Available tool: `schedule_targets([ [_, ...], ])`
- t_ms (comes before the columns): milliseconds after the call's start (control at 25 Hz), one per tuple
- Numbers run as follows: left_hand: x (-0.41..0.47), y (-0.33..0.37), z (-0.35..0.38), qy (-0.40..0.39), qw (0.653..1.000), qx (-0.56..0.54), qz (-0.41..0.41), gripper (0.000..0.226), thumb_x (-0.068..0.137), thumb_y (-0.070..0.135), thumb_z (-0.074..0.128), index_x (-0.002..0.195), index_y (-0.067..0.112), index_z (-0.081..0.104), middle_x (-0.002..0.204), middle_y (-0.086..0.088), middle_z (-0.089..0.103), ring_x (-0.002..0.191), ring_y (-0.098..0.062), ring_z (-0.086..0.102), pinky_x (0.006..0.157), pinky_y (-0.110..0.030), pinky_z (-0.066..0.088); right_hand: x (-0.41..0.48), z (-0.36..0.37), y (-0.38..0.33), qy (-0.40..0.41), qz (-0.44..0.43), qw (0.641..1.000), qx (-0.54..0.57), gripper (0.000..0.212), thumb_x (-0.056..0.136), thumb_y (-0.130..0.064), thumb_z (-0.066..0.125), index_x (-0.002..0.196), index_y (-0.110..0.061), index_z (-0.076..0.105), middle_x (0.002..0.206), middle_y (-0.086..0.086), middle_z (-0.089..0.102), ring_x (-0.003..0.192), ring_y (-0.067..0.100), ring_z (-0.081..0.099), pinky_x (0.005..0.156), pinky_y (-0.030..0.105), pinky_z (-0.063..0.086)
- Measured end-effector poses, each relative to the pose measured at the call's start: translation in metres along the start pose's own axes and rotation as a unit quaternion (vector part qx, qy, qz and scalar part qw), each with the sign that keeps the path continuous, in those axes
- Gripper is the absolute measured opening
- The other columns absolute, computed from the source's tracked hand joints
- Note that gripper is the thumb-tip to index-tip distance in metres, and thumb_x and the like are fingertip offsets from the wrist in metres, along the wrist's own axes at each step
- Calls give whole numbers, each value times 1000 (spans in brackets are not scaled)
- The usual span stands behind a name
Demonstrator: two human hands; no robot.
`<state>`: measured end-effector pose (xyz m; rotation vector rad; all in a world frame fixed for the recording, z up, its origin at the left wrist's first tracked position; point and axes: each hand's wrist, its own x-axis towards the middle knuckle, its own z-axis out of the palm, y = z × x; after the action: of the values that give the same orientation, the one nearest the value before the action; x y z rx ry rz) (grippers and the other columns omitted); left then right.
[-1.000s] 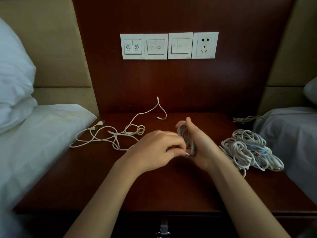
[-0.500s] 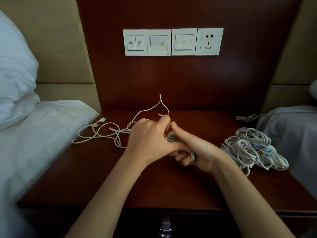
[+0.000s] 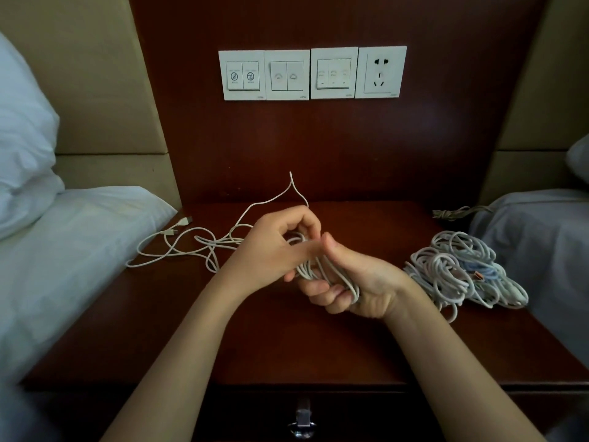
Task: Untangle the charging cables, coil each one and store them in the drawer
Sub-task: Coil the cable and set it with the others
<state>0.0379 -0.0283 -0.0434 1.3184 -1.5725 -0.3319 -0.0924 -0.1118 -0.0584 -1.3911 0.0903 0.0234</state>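
- The right hand (image 3: 357, 282) is sitting just right of centre frame above the table (image 3: 287, 346), its fingers (image 3: 318, 287) curling tightly round a coil of white cable (image 3: 322, 269), thumb pointing up.
- The left hand (image 3: 271, 250) is touching the coil from the left, its fingers (image 3: 304, 223) bending inward and pinching a strand at the coil's top.
- A loose end of that cable is arching up above the left hand toward the wooden back panel.
- A loose tangle of white cable (image 3: 191, 247) is lying on the table at centre left, running under the left hand.
- A pile of white cables (image 3: 455, 275) is resting at the right of the frame, apart from the hands.
- The drawer (image 3: 350, 409) is showing at bottom centre, its handle (image 3: 302, 422) hanging in front.
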Motion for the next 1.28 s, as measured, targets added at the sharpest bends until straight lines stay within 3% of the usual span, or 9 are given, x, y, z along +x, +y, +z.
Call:
schedule_targets([
  [120, 1, 0, 1, -15, 998, -48, -30, 19, 78, 33, 60, 74, 15, 58, 54, 9, 56, 40, -5, 47, 42, -15, 38, -2, -2, 1, 56, -8, 998, -15, 29, 76, -38, 70, 88, -13, 60, 56, -7, 39, 44, -1, 31, 35, 8, 25],
  [200, 1, -3, 1, -25, 997, -64, -45, 19, 80, 32, 58, 76, 13, 59, 56, 7, 56, 44, -4, 49, 47, -14, 40, -1, -1, 1, 101, -4, 995, -19, 16, 84, -28, 62, 85, -12, 58, 55, -6, 37, 44, 0, 29, 35, 10, 22],
  [400, 3, -5, -7, -19, 1000, -6, -20, 25, 88, 34, 54, 80, 12, 62, 57, 0, 56, 54, -7, 53, 58, -15, 42, -1, -1, -1, 110, -32, 992, 51, 28, 85, -33, 44, 83, -10, 61, 55, -3, 38, 43, 1, 27, 34, 9, 22],
  [520, 3, -15, -17, 17, 999, 46, -22, 28, 87, 47, 49, 81, 24, 65, 77, -16, 62, 71, -29, 56, 67, -35, 43, -2, -4, -2, 108, -45, 986, 118, 36, 87, -34, 40, 80, -9, 65, 55, -1, 39, 41, 3, 29, 34, 12, 24],
  [680, 0, -18, -24, -16, 989, 145, -11, 29, 86, 56, 37, 82, 38, 60, 81, 19, 61, 81, 4, 54, 71, -10, 35, -4, -7, -4, 165, -62, 973, 149, 43, 92, -36, 34, 86, -5, 62, 55, 1, 40, 40, 6, 30, 40, 18, 23],
  [800, 1, -18, -20, 0, 985, 172, -19, 27, 91, 44, 38, 84, 34, 62, 78, 10, 63, 79, -3, 56, 72, -23, 42, -2, -4, -5, 204, -88, 967, 127, 47, 97, -41, 30, 91, -8, 62, 56, -2, 39, 42, 4, 28, 37, 14, 23],
  [1000, 2, -13, -4, 24, 970, 244, 0, 27, 95, 35, 42, 82, 27, 64, 67, 2, 63, 64, -14, 59, 64, -45, 46, 4, 2, -4, 314, -154, 937, 17, 26, 85, -35, 52, 90, -11, 60, 53, -6, 37, 46, 4, 29, 40, 16, 21],
  [1120, 2, -10, 6, -19, 964, 266, 0, 25, 99, 29, 42, 77, 28, 55, 60, 2, 55, 57, -13, 53, 57, -40, 43, 9, 1, -2, 355, -198, 913, 35, 23, 99, -26, 40, 99, -14, 60, 55, -3, 39, 44, 4, 32, 40, 17, 26],
  [1280, 4, -9, 15, -54, 960, 273, -24, 16, 100, 22, 36, 94, 23, 51, 73, 5, 56, 70, -15, 57, 69, -43, 47, 11, -1, -4, 406, -224, 885, 47, 33, 101, -29, 32, 96, -12, 60, 61, 0, 47, 52, 7, 45, 49, 20, 41],
])
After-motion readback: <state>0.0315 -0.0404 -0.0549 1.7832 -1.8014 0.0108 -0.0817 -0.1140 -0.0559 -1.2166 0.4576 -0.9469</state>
